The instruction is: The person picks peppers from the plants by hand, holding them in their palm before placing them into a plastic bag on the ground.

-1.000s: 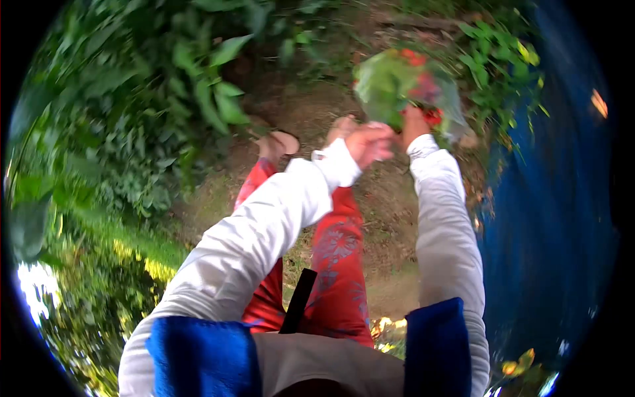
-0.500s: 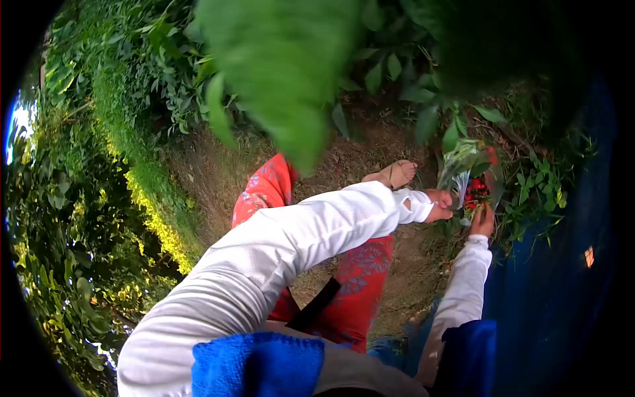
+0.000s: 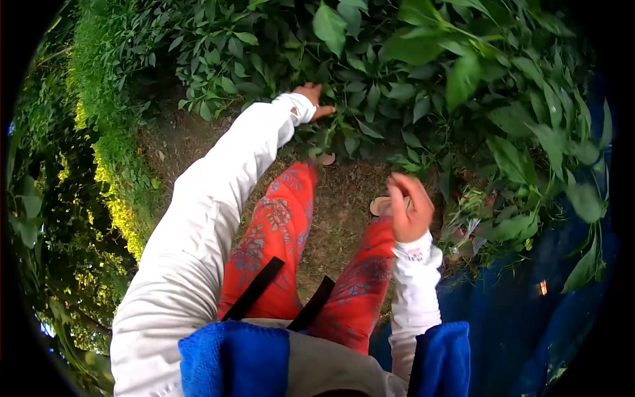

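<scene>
My left hand (image 3: 315, 100) reaches into the low leafy plants (image 3: 370, 92), its thumb apart from the fingers among the leaves. The fingertips are partly hidden by foliage, and nothing shows in the grasp. My right hand (image 3: 411, 206) is raised above the ground in front of my right leg, fingers bent and thumb apart, with nothing visible in it. To its right, a clear plastic bag (image 3: 468, 228) lies on the ground at the foot of the plants, partly covered by leaves. Its contents are hard to make out.
Dark blue sheeting or netting (image 3: 503, 304) runs along the right side. Large leafy stems (image 3: 463, 73) hang close to my head at upper right. Bare soil and dry grass (image 3: 350, 192) lie between my sandalled feet. Yellow-green bushes (image 3: 109, 178) line the left.
Both hands have left the plastic bag holding red pieces. My left hand has moved left and up into the plants; my right hand has drawn back leftward. The view has shifted.
</scene>
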Demonstrator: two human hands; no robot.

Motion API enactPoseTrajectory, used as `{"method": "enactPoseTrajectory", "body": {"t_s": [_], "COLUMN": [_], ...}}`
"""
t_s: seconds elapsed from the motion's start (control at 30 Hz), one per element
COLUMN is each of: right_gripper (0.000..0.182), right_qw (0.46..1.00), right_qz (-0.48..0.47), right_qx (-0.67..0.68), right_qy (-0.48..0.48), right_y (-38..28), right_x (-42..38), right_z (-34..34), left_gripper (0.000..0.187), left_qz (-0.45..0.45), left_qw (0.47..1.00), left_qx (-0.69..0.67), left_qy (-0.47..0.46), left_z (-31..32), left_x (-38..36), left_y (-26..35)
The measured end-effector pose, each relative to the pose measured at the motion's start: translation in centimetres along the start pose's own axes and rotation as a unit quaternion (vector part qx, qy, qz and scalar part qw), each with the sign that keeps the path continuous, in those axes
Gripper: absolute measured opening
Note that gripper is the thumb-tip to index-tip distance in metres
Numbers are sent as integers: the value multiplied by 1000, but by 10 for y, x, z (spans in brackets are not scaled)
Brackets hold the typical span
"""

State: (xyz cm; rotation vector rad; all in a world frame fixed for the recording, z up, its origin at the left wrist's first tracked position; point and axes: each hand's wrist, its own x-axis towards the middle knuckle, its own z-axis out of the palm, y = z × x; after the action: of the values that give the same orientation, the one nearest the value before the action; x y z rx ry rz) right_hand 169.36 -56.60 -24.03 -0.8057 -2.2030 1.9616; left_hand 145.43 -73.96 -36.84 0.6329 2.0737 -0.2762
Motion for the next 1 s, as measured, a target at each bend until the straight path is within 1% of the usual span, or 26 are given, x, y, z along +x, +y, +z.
{"method": "enactPoseTrajectory", "body": {"t_s": [0.03,0.07,0.1,0.13,0.17,0.23,0.27,0.3,0.37,0.4,0.43,0.47,0.5,0.57,0.6,0.63,0.73,0.77,0.8,0.83,0.87,0.93,0.97,1.0], "right_gripper": [20,22,25,29,30,33,33,34,37,37,36,41,45,57,57,56,55,52,46,41,35,29,24,21], "right_qw": [997,990,982,975,966,944,938,942,972,951,770,843,895,967,968,968,966,969,973,968,956,955,973,983], "right_qz": [-72,-131,-177,-203,-211,-228,-142,-123,-144,-54,46,54,50,-1,0,2,7,73,179,189,222,234,193,164], "right_qx": [3,1,3,-51,-88,-184,-242,-250,-144,256,615,495,364,188,192,196,217,221,124,144,165,133,103,66], "right_qy": [-42,-59,-71,-81,-119,-150,-205,-187,-117,-166,-161,-205,-252,-171,-164,-157,-138,-80,-74,-75,-103,-121,-79,-44], "right_y": [-26,-38,-37,-42,-32,8,7,9,-1,47,96,34,-33,-48,-46,-43,-22,-17,-76,-55,-37,-17,-6,33], "right_x": [37,69,98,127,151,191,205,210,228,263,298,311,323,326,330,336,342,327,300,285,273,242,224,213], "right_z": [37,80,114,152,186,241,255,251,241,244,248,210,172,153,145,141,131,145,177,184,190,199,195,175], "left_gripper": [75,62,60,57,55,50,45,42,37,33,32,32,32,31,31,30,26,22,21,22,22,23,24,24], "left_qz": [-19,-12,-8,-4,3,13,68,122,121,119,111,103,96,120,130,219,197,205,189,188,186,166,160,174], "left_qw": [995,997,995,993,991,985,992,992,991,986,987,987,987,987,987,966,966,968,970,970,970,972,971,966], "left_qx": [41,-78,-97,-117,-135,-174,-102,-30,-3,-43,-57,-71,-85,-89,-89,-95,-135,-110,-137,-137,-139,-165,-177,-187], "left_qy": [-84,18,13,7,0,-17,-17,-9,-64,-111,-105,-101,-101,-63,-40,97,101,92,70,68,66,18,-8,34], "left_z": [3,33,51,65,77,94,87,80,113,65,57,52,51,57,59,78,90,78,87,90,92,57,44,45], "left_x": [-2,1,3,5,7,7,2,-2,7,-20,-25,-30,-37,-46,-47,-48,-56,-65,-62,-60,-59,-70,-75,-77], "left_y": [3,-3,-3,-13,-18,-29,-39,-49,-87,-95,-103,-111,-115,-114,-118,-131,-120,-116,-114,-115,-115,-116,-112,-107]}}
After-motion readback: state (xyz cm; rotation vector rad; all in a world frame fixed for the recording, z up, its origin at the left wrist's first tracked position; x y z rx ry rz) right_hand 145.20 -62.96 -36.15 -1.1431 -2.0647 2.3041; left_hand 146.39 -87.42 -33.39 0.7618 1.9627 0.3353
